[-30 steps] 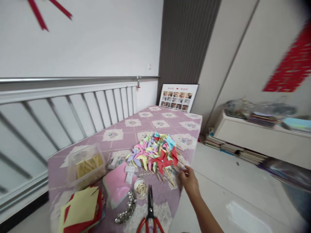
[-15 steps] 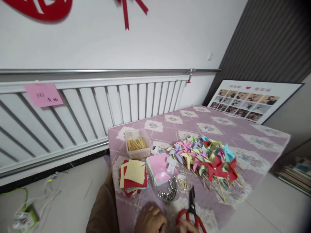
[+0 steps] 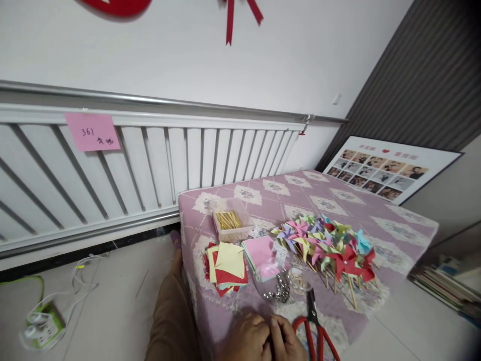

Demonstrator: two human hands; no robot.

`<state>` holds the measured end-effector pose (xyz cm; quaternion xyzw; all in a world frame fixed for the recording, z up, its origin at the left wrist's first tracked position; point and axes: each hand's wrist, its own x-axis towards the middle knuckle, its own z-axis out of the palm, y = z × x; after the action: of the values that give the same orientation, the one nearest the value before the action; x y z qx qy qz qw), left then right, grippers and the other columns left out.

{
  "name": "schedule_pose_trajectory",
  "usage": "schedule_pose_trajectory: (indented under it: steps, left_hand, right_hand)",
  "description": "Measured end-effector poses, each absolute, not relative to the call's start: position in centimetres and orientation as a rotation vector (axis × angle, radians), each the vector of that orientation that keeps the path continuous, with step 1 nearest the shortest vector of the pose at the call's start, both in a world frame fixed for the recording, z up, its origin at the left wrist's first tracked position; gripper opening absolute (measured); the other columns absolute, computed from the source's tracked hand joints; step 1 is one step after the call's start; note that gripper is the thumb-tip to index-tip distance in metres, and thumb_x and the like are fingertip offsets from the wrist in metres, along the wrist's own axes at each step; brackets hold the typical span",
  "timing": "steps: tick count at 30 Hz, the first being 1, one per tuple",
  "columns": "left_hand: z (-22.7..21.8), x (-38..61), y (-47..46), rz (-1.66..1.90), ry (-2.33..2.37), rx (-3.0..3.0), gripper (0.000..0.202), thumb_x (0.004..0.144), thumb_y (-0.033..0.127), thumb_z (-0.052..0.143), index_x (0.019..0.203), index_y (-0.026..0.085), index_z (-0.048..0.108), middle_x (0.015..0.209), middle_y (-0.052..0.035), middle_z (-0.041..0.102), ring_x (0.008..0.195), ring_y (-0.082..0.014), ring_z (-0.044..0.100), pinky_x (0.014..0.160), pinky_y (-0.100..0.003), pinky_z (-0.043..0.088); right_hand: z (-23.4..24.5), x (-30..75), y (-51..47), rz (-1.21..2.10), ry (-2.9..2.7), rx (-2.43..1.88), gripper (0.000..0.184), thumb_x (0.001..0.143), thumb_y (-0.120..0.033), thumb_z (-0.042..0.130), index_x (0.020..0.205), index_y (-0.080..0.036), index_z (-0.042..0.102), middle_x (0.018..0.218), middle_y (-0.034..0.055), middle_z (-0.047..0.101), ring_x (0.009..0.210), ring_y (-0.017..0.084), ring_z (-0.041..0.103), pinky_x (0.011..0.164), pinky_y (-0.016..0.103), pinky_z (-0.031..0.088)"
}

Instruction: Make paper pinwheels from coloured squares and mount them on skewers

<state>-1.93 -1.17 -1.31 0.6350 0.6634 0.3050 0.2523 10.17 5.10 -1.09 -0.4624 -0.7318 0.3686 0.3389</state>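
At the bottom edge, my left hand (image 3: 246, 338) is closed, its curled fingers meeting those of my right hand (image 3: 287, 338). My right hand is closed too, thumb and fingers pressed together; whatever they pinch between them is hidden. Just right of it lie red-handled pliers (image 3: 311, 312) with dark jaws pointing away, handles spread. Beyond my hands stand a clear container of shiny metal bits (image 3: 280, 292) and a small clear tub of short wooden pieces (image 3: 299, 281). Yellow and red paper squares (image 3: 230, 263) and pink sheets (image 3: 260, 253), both with cut slits or edges showing, lie behind.
A clear plastic box (image 3: 233, 220) holds many thin sticks. Colourful paper pinwheels (image 3: 330, 245) on sticks are heaped on the right of the patterned cloth (image 3: 278, 188). A white radiator (image 3: 210, 155) runs behind, a photo board (image 3: 379, 170) leans at the right, and a power strip (image 3: 47, 323) lies on the floor.
My right hand has come away from the plier handles to meet my left hand. The view has shifted, so the table's things appear farther right.
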Motion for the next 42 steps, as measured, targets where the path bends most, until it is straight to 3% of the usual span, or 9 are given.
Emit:
schedule_pose_trajectory:
  steps: [6,9,15,24,34,39,42]
  left_hand:
    - [-3.4,-3.0,-3.0,1.027,1.750,1.713,0.024,0.066,0.008,0.057,0.085,0.017,0.068,0.087,-0.0085,0.069,0.086,-0.0208,0.061,0.080,-0.031,0.047]
    - [-2.1,-5.1,-4.7,1.215,1.725,1.640,0.027,0.067,0.003,0.050,0.084,0.018,0.065,0.079,-0.0047,0.067,0.075,-0.0157,0.061,0.070,-0.025,0.048]
    - [4.1,-13.2,-5.1,1.332,2.265,1.510,0.027,0.080,0.012,0.047,0.099,0.020,0.064,0.103,-0.0084,0.067,0.100,-0.0219,0.060,0.092,-0.040,0.049]
    - [6.9,-18.0,-0.2,0.517,2.171,2.096,0.050,0.075,0.011,0.055,0.125,0.016,0.052,0.136,-0.0136,0.052,0.129,-0.0297,0.041,0.108,-0.047,0.033]
    - [6.5,-18.0,1.3,0.149,2.112,2.120,0.028,0.083,0.010,0.046,0.108,0.014,0.059,0.122,-0.0152,0.059,0.114,-0.0270,0.053,0.100,-0.044,0.040]
    - [6.2,-18.4,1.9,0.264,2.115,2.064,0.029,0.088,0.015,0.042,0.108,0.013,0.064,0.121,-0.0143,0.063,0.115,-0.0254,0.055,0.101,-0.042,0.042]
    - [6.0,-19.1,2.3,0.521,2.165,1.996,0.029,0.088,0.015,0.043,0.103,0.014,0.067,0.116,-0.0130,0.067,0.110,-0.0242,0.059,0.099,-0.040,0.044]
  right_hand:
    - [-1.5,9.4,5.1,0.868,-2.117,-1.171,0.038,0.086,-0.053,0.047,0.085,-0.022,0.069,0.087,0.0092,0.077,0.081,0.027,0.072,0.072,0.032,0.059]
    - [-1.6,9.2,5.0,0.828,-2.203,-1.128,0.036,0.089,-0.049,0.045,0.086,-0.022,0.069,0.087,0.0094,0.077,0.081,0.026,0.072,0.071,0.031,0.058]
    - [-1.5,9.1,4.7,0.765,-2.231,-1.117,0.031,0.090,-0.042,0.046,0.087,-0.022,0.069,0.086,0.0073,0.076,0.081,0.025,0.072,0.071,0.030,0.057]
    - [-1.4,9.1,4.5,0.758,-2.247,-1.105,0.029,0.092,-0.038,0.044,0.089,-0.022,0.068,0.088,0.0076,0.075,0.083,0.024,0.071,0.073,0.030,0.056]
    - [-1.2,9.0,4.4,0.714,-2.228,-1.081,0.030,0.093,-0.035,0.042,0.086,-0.020,0.066,0.081,0.0083,0.074,0.076,0.023,0.071,0.069,0.031,0.056]
    - [-1.4,9.0,4.4,0.702,-2.240,-1.048,0.028,0.093,-0.034,0.043,0.085,-0.020,0.066,0.080,0.0073,0.074,0.075,0.022,0.071,0.067,0.030,0.056]
    - [-1.5,9.1,4.4,0.700,-2.244,-1.048,0.027,0.093,-0.033,0.043,0.085,-0.021,0.065,0.080,0.0069,0.073,0.074,0.022,0.071,0.067,0.030,0.056]
